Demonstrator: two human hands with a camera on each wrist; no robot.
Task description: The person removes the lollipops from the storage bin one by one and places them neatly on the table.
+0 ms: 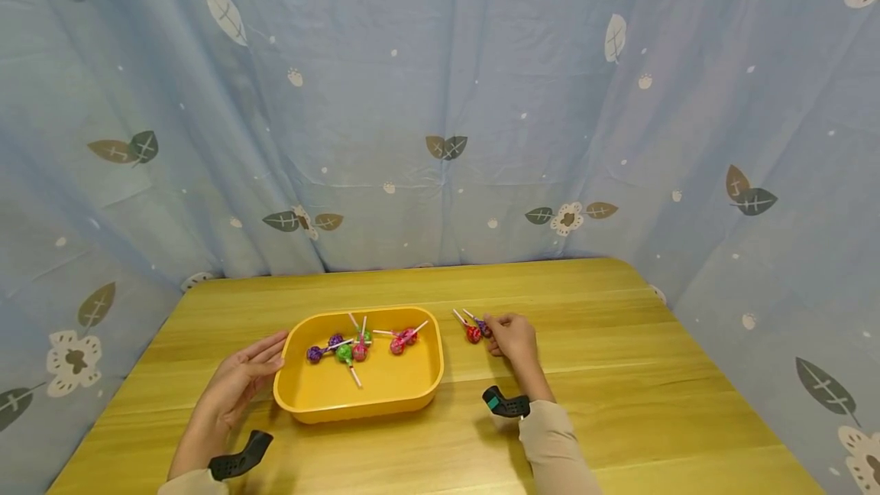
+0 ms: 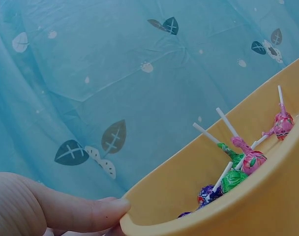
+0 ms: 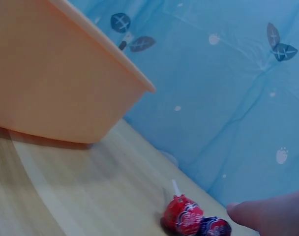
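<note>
My left hand point(image 1: 237, 380) is at the left end of a yellow plastic bin point(image 1: 364, 406), its fingers along the outside and the thumb touching near the rim in the left wrist view. Wrapped lollipops lie inside: purple point(image 1: 314, 355), green point(image 1: 344, 353) and pink point(image 1: 397, 345) ones, their white sticks pointing various ways. Right of the bin, a red lollipop point(image 1: 473, 334) and a purple lollipop point(image 3: 216, 227) lie side by side on the table. My right hand point(image 1: 516, 337) is over the purple one, fingers parted around its head. In the right wrist view a fingertip shows just above it.
The wooden table point(image 1: 619, 373) extends around the bin to both sides. A blue curtain point(image 1: 385, 98) with leaf and flower prints hangs behind its far edge. Black wrist devices point(image 1: 506, 403) sit on both forearms.
</note>
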